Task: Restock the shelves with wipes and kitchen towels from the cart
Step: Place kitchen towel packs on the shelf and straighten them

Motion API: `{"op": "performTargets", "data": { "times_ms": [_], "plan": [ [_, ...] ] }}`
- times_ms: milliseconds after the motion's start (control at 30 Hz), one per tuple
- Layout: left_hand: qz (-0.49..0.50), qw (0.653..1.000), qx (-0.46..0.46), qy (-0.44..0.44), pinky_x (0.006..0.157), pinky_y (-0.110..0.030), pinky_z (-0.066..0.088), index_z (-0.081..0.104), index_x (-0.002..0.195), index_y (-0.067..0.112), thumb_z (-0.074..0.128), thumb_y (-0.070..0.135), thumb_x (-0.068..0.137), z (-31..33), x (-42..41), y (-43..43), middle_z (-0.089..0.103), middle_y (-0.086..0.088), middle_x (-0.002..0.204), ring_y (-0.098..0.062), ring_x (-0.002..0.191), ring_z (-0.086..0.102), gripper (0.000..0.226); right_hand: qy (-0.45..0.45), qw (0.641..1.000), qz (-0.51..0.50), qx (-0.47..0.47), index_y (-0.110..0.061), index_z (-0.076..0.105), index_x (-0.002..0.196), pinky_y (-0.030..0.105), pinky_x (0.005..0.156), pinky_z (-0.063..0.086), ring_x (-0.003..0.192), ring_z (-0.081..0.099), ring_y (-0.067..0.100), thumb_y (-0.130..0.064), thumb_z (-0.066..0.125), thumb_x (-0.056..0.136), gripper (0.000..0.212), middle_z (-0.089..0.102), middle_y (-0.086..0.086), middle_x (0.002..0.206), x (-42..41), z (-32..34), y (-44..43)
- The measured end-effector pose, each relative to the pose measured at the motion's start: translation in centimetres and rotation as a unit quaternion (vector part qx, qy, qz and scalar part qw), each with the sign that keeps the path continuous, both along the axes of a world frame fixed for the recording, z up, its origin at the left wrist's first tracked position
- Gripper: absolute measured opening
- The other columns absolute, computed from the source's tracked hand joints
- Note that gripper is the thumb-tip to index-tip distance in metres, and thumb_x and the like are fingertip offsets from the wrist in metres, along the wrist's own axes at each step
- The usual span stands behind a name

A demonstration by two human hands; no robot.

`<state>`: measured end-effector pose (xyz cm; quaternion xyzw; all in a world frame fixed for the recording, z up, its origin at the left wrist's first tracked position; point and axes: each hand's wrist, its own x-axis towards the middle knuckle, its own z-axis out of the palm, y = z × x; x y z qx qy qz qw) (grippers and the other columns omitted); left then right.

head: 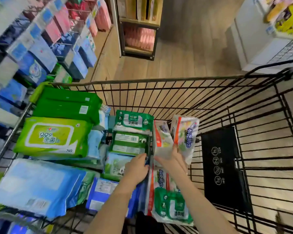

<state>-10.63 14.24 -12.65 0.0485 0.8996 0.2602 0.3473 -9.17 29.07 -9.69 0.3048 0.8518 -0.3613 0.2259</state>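
A black wire cart (176, 92) holds packs of wipes and kitchen towels. Two white kitchen towel packs (184, 132) stand upright in its middle. My right hand (172, 160) grips the lower end of the left one. My left hand (138, 168) reaches down beside it, fingers tucked between that pack and the dark green wipes packs (132, 132); what it touches is hidden. Light green wipes packs (54, 137) and pale blue packs (35, 184) are piled on the cart's left side. Another towel pack lies below with a green wipes pack (172, 206) on it.
Shelves (32, 48) with blue, pink and green packaged goods run along the left. A wooden rack (139, 39) stands ahead on the wood floor. A white unit (254, 39) is at the far right. The cart's right half shows bare wire and a black panel (223, 166).
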Motion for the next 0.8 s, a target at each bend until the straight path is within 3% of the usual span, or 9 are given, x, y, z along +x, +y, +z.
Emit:
{"op": "performTargets", "data": {
  "times_ms": [100,233,300,367,433,500,633,733,800],
  "plan": [
    [0.016,1.000,0.003,0.007,0.108,-0.038,0.035,0.035,0.146,0.019,0.046,0.023,0.097,-1.4,-0.1,-0.2,0.039,0.000,0.149,-0.020,0.132,0.041,0.051,0.009,1.000,-0.023,0.020,-0.013,0.025,0.144,0.049,0.103,0.041,0.124,0.046,0.036,-0.060,0.071,0.068,0.101,0.043,0.018,0.140,-1.4,-2.0,-1.0],
    [0.017,0.999,0.000,0.028,0.100,-0.036,0.042,0.042,0.141,0.019,0.045,0.023,0.097,-1.6,0.0,-0.7,0.050,-0.002,0.137,-0.021,0.119,0.050,0.044,-0.055,0.995,-0.055,0.056,-0.019,0.004,0.150,0.052,0.107,0.035,0.133,0.038,0.035,-0.060,0.060,0.080,0.098,0.031,0.013,0.151,-3.4,-3.0,-2.1],
    [0.027,0.999,0.001,0.024,0.097,-0.034,0.042,0.046,0.137,0.018,0.044,0.024,0.098,-1.4,0.1,-1.0,0.052,-0.002,0.134,-0.020,0.117,0.050,0.040,-0.054,0.994,-0.069,0.069,-0.016,0.005,0.151,0.049,0.106,0.038,0.131,0.040,0.034,-0.058,0.058,0.083,0.096,0.035,0.014,0.148,-3.4,-2.3,-1.5],
    [0.064,0.998,0.019,0.001,0.094,-0.033,0.043,0.051,0.131,0.017,0.043,0.026,0.099,-0.6,0.1,-1.0,0.054,-0.002,0.129,-0.019,0.113,0.052,0.035,-0.010,0.994,-0.084,0.071,-0.012,0.015,0.149,0.041,0.091,0.051,0.112,0.056,0.029,-0.053,0.062,0.082,0.091,0.050,0.013,0.130,-2.7,-0.7,-0.3],
    [0.136,0.987,0.076,-0.049,0.093,-0.033,0.044,0.053,0.128,0.016,0.040,0.030,0.101,0.9,-0.1,-0.6,0.058,-0.002,0.124,-0.016,0.104,0.054,0.033,0.038,0.994,-0.087,0.060,-0.011,0.032,0.137,0.030,0.062,0.055,0.084,0.061,0.019,-0.049,0.066,0.076,0.079,0.058,0.007,0.108,-1.4,0.8,1.3],
    [0.215,0.955,0.149,-0.139,0.091,-0.030,0.042,0.054,0.125,0.018,0.035,0.041,0.102,2.5,-0.4,0.1,0.060,-0.001,0.122,-0.013,0.100,0.054,0.038,0.068,0.990,-0.119,0.028,-0.012,0.045,0.119,0.024,0.051,0.044,0.074,0.058,0.012,-0.044,0.069,0.075,0.059,0.058,0.002,0.096,0.0,2.7,2.9],
    [0.335,0.834,0.288,-0.330,0.085,-0.038,0.050,0.060,0.105,0.025,0.032,0.069,0.089,3.9,-1.0,2.1,0.070,-0.001,0.104,-0.019,0.093,0.066,0.054,0.096,0.976,-0.184,-0.064,-0.020,0.045,0.107,0.031,0.062,0.048,0.076,0.059,0.010,-0.037,0.075,0.076,0.047,0.062,-0.001,0.091,2.5,5.1,5.2],
    [0.340,0.799,0.342,-0.359,0.082,-0.042,0.055,0.061,0.115,0.025,0.048,0.072,0.080,4.3,-1.1,4.0,0.073,-0.004,0.102,-0.023,0.094,0.070,0.060,0.097,0.961,-0.224,-0.133,-0.013,0.048,0.120,0.036,0.073,0.052,0.087,0.063,0.017,-0.031,0.076,0.077,0.054,0.064,0.004,0.104,4.1,5.5,5.2],
    [0.360,0.772,0.375,-0.365,0.080,-0.046,0.056,0.057,0.124,0.026,0.059,0.068,0.075,4.7,-0.8,4.9,0.072,-0.004,0.109,-0.025,0.099,0.069,0.065,0.090,0.959,-0.221,-0.156,-0.015,0.048,0.119,0.038,0.077,0.053,0.092,0.064,0.019,-0.040,0.079,0.069,0.064,0.063,0.003,0.105,4.8,5.8,4.7]
  ]
}}
